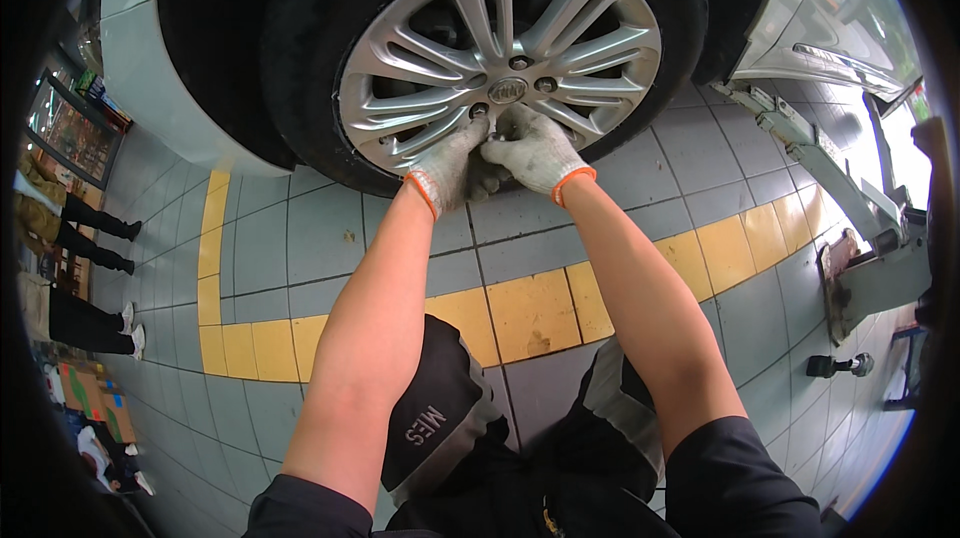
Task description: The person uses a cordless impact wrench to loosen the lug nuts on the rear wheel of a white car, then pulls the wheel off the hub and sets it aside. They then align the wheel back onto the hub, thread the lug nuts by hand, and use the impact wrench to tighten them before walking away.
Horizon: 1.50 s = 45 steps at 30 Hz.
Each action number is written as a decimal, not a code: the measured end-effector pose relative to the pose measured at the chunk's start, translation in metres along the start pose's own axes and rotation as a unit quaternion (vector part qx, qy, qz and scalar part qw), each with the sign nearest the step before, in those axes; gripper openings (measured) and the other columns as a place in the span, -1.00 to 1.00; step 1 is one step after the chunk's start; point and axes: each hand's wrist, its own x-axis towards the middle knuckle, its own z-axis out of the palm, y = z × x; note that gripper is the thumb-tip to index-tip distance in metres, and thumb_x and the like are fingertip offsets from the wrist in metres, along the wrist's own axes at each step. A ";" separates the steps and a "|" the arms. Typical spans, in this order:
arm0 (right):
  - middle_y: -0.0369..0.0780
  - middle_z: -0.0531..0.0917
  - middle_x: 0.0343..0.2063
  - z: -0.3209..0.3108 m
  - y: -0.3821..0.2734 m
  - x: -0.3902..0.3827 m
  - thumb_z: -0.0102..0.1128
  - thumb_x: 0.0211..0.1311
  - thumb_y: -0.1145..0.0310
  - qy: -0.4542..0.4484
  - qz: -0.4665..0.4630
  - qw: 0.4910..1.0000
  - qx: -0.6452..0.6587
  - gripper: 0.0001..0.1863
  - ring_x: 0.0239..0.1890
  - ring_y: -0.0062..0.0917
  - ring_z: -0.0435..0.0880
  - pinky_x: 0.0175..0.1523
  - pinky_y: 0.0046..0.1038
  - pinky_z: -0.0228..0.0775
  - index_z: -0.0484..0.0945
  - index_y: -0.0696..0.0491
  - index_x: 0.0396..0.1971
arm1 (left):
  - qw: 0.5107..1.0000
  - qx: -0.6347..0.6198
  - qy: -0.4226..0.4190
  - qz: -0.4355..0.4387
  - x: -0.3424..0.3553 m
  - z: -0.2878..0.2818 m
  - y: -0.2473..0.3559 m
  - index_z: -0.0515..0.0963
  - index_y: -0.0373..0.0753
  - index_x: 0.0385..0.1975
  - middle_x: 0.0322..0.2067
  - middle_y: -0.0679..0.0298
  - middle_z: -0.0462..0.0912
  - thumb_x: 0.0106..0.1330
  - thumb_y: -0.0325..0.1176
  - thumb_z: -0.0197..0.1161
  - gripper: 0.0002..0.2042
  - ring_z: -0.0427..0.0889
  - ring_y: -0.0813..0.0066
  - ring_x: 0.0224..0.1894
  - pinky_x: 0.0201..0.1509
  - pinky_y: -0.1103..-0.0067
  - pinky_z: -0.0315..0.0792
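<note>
A silver multi-spoke car wheel (400, 63) with a black tyre (310, 88) fills the top middle, in front of me. Both my hands wear off-white knitted gloves with orange cuffs, the fingertips smudged grey. At the lower left of the hub, my left hand (452, 163) is closed, its fingers just below a lug nut (479, 110). My right hand (535, 150) is beside it under the centre cap (507, 90), fingers bent against the wheel. Whatever lies between the fingers is too small and hidden to name. Two more lug nuts show, one above the cap (519, 63) and another right of it (545, 85).
Pale car body panels (150, 78) flank the wheel. A grey lift arm (835, 168) reaches in from the right, with a dark tool-like object (840, 366) on the floor nearby. Yellow tiles (530, 318) cross the grey floor. People (85, 313) stand at far left near cardboard boxes (85, 393).
</note>
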 end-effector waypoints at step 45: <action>-0.33 0.61 -0.50 0.053 -0.043 0.049 0.11 0.60 0.15 0.140 0.192 0.845 0.478 -0.75 -0.56 -0.59 0.53 -0.53 -0.53 0.30 0.56 -0.04 -0.29 | 0.988 -0.101 0.100 0.060 0.018 -0.018 -0.003 0.57 0.15 -0.42 -0.62 0.61 0.51 0.57 0.02 0.24 -0.73 0.43 0.66 -0.66 -0.60 0.65 0.18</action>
